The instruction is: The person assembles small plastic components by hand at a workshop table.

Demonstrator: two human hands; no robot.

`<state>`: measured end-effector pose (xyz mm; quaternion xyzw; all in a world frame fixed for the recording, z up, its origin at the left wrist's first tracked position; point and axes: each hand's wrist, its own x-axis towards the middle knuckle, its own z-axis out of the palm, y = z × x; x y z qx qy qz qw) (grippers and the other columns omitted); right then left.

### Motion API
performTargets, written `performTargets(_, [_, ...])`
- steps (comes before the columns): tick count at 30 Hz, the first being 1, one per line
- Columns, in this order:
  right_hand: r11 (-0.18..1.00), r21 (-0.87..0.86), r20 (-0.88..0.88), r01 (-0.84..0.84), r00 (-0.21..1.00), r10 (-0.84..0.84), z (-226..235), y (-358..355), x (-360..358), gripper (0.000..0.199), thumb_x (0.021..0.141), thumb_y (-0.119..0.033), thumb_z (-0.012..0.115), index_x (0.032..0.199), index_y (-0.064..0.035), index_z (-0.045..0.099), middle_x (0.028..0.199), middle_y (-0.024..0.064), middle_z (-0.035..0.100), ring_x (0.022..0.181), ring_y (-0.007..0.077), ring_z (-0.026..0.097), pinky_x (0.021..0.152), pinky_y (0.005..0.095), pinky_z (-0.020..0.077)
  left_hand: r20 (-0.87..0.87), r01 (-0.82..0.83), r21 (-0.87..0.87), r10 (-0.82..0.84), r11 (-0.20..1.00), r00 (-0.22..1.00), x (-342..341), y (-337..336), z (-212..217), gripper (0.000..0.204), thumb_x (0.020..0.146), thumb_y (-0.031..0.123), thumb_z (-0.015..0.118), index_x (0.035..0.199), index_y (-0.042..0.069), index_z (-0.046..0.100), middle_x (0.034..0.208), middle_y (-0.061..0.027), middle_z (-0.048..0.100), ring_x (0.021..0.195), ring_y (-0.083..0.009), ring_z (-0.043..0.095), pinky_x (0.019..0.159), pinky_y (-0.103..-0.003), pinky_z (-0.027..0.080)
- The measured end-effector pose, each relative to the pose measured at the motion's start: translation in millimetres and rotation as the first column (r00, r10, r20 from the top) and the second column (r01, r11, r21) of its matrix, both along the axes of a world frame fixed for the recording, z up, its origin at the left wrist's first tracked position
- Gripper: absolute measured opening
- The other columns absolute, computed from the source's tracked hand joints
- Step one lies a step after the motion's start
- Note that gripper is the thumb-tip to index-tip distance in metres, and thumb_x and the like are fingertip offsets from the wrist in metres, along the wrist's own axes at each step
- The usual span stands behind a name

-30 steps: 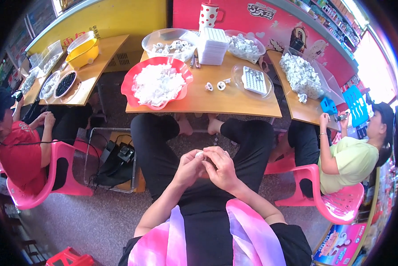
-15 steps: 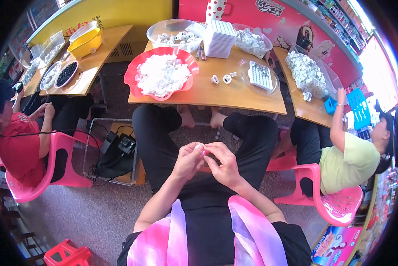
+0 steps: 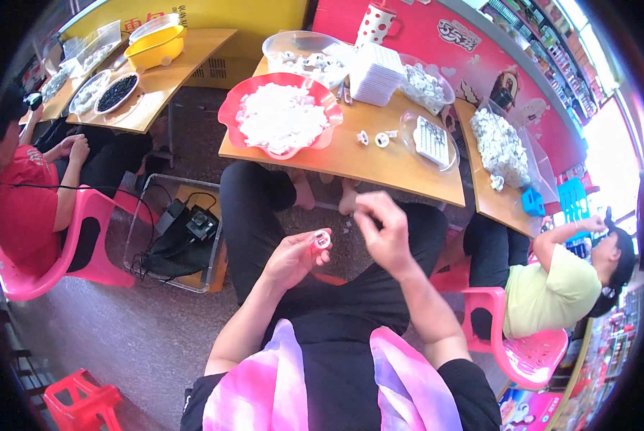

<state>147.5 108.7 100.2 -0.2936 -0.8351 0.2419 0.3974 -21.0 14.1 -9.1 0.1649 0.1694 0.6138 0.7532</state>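
Note:
Above my lap, my left hand (image 3: 293,260) pinches a small round white plastic piece (image 3: 322,239) with dark marks on its face between thumb and fingertips. My right hand (image 3: 385,228) is raised apart from it to the right, closer to the table, its fingers curled in; whatever they hold, if anything, is hidden. On the table before me, a red scalloped bowl (image 3: 230,122) holds a heap of small white parts (image 3: 280,115). To its right lie a few loose round white pieces (image 3: 382,139) and a white gridded tray (image 3: 432,141) in a clear round dish (image 3: 451,159).
Behind the bowl stand a clear tub (image 3: 272,44) of white parts, a stack of white trays (image 3: 376,74) and a dotted cup (image 3: 374,24). Co-workers sit on pink chairs at left (image 3: 85,244) and right (image 3: 526,352). A clear crate (image 3: 211,276) with cables is by my left leg.
My hands, together before, are now apart. The right one has moved up and to the right, while the left keeps the round piece. The view has tilted.

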Motion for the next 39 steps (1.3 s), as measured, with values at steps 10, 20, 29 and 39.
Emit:
performTargets(10, [0.936, 0.332, 0.3, -0.121, 0.954, 0.017, 38.5, 136.7, -114.6, 0.014, 0.077, -0.011, 0.065, 0.087, -0.001, 0.066, 0.086, 0.016, 0.062, 0.084, 0.033, 0.06, 0.074, 0.04, 0.0469, -0.019, -0.109, -0.032, 0.108, 0.994, 0.994, -6.2, 1.4, -27.9, 0.039, 0.092, 0.018, 0.058, 0.123, -0.006, 0.053, 0.104, -0.0132, 0.064, 0.086, -0.0227, 0.066, 0.071, -0.029, 0.053])
performTargets(20, [0.991, 0.063, 0.013, -0.117, 0.993, 0.117, 29.9, 135.8, -122.6, 0.007, 0.071, -0.002, 0.07, 0.074, 0.0002, 0.063, 0.078, 0.0124, 0.06, 0.072, 0.0229, 0.061, 0.064, 0.0336, 0.0473, 0.054, -0.118, -0.024, 0.119, 0.993, 0.991, -11.3, -1.2, -26.5, 0.035, 0.093, 0.016, 0.057, 0.12, -0.006, 0.055, 0.1, -0.0128, 0.064, 0.082, -0.0206, 0.065, 0.07, -0.027, 0.052])
performTargets(29, [0.957, -0.289, -0.221, 0.04, 0.969, -0.107, 21.7, 139.0, -58.2, 0.008, 0.08, -0.004, 0.067, 0.075, 0.0014, 0.065, 0.07, 0.005, 0.062, 0.061, 0.0095, 0.056, 0.054, 0.0269, 0.0422, 0.042, -0.102, -0.028, 0.104, 0.994, 0.994, -10.7, 3.0, -37.6, 0.035, 0.093, 0.015, 0.057, 0.119, -0.007, 0.054, 0.099, -0.0152, 0.064, 0.081, -0.0226, 0.065, 0.072, -0.03, 0.054])
performTargets(39, [0.889, 0.436, 0.207, 0.143, 0.945, -0.253, -34.8, 110.4, 30.0, 0.018, 0.077, -0.006, 0.061, 0.094, -0.0027, 0.065, 0.094, 0.0113, 0.059, 0.091, 0.0298, 0.056, 0.079, 0.0393, 0.0459, 0.11, -0.076, -0.044, 0.08, 0.996, 0.991, -3.8, 3.3, -26.2, 0.034, 0.093, 0.015, 0.057, 0.12, -0.005, 0.052, 0.101, -0.0174, 0.062, 0.082, -0.0244, 0.064, 0.072, -0.03, 0.055])
